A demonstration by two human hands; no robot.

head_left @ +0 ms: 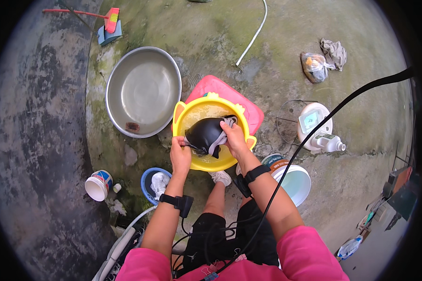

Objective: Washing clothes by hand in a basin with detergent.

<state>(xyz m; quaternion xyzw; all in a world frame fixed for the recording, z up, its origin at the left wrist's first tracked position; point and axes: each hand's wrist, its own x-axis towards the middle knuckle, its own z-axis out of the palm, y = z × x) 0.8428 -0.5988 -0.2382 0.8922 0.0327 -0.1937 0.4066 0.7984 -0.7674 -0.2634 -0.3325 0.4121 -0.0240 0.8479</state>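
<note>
Both my hands are over a yellow basin point(195, 164) with ear-shaped handles, which holds some cloudy water. Between them is a glossy black, rounded piece with greyish cloth along its edge point(205, 135); its exact kind is unclear. With closed fingers, my left hand point(180, 154) pinches its left end at the basin's rim. On the right side, my right hand point(234, 138) grips the grey cloth part, thumb on top. Under the basin sits a pink, square-cornered support point(254, 114).
A large metal tub point(143, 91) stands at left, a brown block inside. Nearby are a blue basin point(145, 185) with white cloth, a white tub point(97, 187), a pale bucket point(295, 185), a white stool point(326, 117) with a bottle point(329, 142), and a hose point(253, 37). A black cable point(356, 96) crosses the right side.
</note>
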